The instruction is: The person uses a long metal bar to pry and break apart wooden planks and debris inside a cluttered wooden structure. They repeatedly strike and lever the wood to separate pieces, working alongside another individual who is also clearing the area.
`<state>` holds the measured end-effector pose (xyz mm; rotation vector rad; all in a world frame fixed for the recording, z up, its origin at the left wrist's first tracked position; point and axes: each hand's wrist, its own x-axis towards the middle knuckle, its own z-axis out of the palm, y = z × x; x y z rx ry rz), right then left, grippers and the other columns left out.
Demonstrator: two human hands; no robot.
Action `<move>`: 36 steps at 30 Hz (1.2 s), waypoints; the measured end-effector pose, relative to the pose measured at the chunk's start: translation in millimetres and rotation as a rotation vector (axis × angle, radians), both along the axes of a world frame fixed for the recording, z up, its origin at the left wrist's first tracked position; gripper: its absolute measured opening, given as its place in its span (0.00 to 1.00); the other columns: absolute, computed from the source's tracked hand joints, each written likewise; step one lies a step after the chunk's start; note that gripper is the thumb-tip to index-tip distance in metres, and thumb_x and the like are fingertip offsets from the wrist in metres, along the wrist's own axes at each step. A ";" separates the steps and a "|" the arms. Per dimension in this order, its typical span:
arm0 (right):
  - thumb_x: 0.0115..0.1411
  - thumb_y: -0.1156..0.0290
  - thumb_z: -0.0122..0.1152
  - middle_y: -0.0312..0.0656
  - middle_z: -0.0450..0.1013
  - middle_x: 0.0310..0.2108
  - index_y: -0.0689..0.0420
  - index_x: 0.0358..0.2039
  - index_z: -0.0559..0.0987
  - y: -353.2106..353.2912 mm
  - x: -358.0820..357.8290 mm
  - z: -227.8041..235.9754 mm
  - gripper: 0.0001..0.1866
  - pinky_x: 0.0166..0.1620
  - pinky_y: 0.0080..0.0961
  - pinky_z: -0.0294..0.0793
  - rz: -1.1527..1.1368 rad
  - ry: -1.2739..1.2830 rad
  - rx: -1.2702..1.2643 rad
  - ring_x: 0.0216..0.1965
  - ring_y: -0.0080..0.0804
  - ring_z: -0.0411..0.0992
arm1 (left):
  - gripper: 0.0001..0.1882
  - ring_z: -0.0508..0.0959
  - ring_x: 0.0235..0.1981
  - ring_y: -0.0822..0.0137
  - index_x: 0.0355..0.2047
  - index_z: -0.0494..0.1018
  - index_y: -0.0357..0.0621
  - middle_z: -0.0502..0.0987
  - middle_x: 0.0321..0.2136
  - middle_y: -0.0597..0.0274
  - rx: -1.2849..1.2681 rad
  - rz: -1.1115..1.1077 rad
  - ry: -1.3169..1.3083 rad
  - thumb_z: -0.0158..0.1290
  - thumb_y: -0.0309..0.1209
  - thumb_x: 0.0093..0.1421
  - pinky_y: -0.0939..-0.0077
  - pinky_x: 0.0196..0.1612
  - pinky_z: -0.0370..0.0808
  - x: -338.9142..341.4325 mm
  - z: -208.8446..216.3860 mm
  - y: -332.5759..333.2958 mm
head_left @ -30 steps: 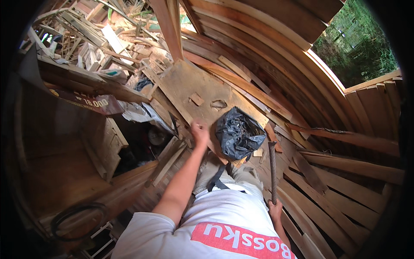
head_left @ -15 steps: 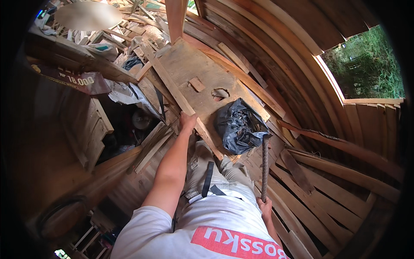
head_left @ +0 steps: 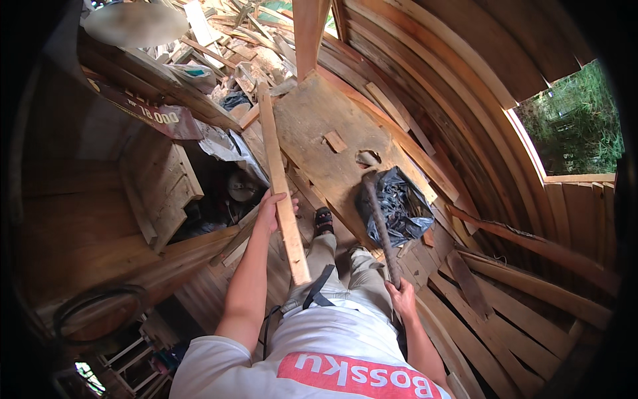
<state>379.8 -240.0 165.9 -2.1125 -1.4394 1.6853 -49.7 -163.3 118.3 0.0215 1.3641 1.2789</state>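
Observation:
My left hand [head_left: 269,211] is closed around a long sawn wooden batten [head_left: 273,149], which slants away from my waist toward the far side. The batten's near end hangs over my thighs, off the plywood. Closed on the near end of a ribbed steel bar [head_left: 383,233], my right hand [head_left: 402,297] is beside my right hip. The bar's far end overlaps an open black plastic bag [head_left: 411,211] with dark scraps inside. Behind the bag lies a worn plywood sheet [head_left: 309,123] with a ragged hole and a small wood block [head_left: 335,141] on it.
Loose planks [head_left: 492,312] lie along the right wall, below a window opening [head_left: 565,120]. Scrap wood [head_left: 232,40] is heaped at the far left. A wooden box-like frame [head_left: 159,186] and a coiled black hose [head_left: 93,312] are on the left.
My left hand has lifted the batten off the plywood and swung it left and nearer. My right hand has raised the bar and tipped its far end left, over the bag.

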 end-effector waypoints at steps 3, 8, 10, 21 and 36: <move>0.58 0.61 0.60 0.46 0.69 0.19 0.65 0.32 0.75 29.3 -40.6 -20.1 0.16 0.30 0.34 0.67 0.097 0.000 0.054 0.23 0.31 0.66 | 0.23 0.79 0.38 0.54 0.50 0.64 0.40 0.73 0.43 0.50 -0.055 -0.080 0.190 0.53 0.24 0.53 0.58 0.39 0.78 -31.8 6.2 -12.5; 0.62 0.63 0.54 0.56 0.75 0.32 0.61 0.47 0.73 78.3 -125.3 -51.4 0.18 0.40 0.42 0.71 0.153 0.059 0.297 0.35 0.54 0.75 | 0.24 0.76 0.41 0.44 0.48 0.65 0.39 0.74 0.41 0.46 -0.329 -0.383 1.270 0.55 0.24 0.49 0.56 0.43 0.72 -66.8 31.6 -28.4; 0.62 0.64 0.53 0.61 0.74 0.37 0.58 0.48 0.71 98.6 -162.7 -57.1 0.16 0.45 0.48 0.70 0.152 0.053 0.301 0.43 0.62 0.72 | 0.25 0.72 0.45 0.39 0.49 0.64 0.40 0.71 0.43 0.44 -0.331 -0.359 1.425 0.55 0.23 0.49 0.53 0.46 0.70 -94.6 28.0 -51.1; 0.59 0.64 0.56 0.59 0.73 0.45 0.59 0.50 0.72 162.2 -270.3 -95.4 0.20 0.50 0.46 0.69 0.197 -0.150 0.380 0.49 0.57 0.70 | 0.28 0.69 0.49 0.42 0.50 0.64 0.41 0.68 0.45 0.46 -0.328 -0.397 1.556 0.53 0.20 0.45 0.54 0.52 0.67 -136.6 66.0 -111.5; 0.52 0.68 0.63 0.46 0.70 0.38 0.56 0.35 0.75 179.9 -281.4 -143.0 0.11 0.45 0.36 0.69 0.293 -0.450 0.715 0.43 0.43 0.70 | 0.29 0.72 0.47 0.52 0.50 0.64 0.35 0.70 0.44 0.48 -0.342 -0.418 1.169 0.50 0.17 0.43 0.63 0.53 0.67 -141.5 56.0 -171.9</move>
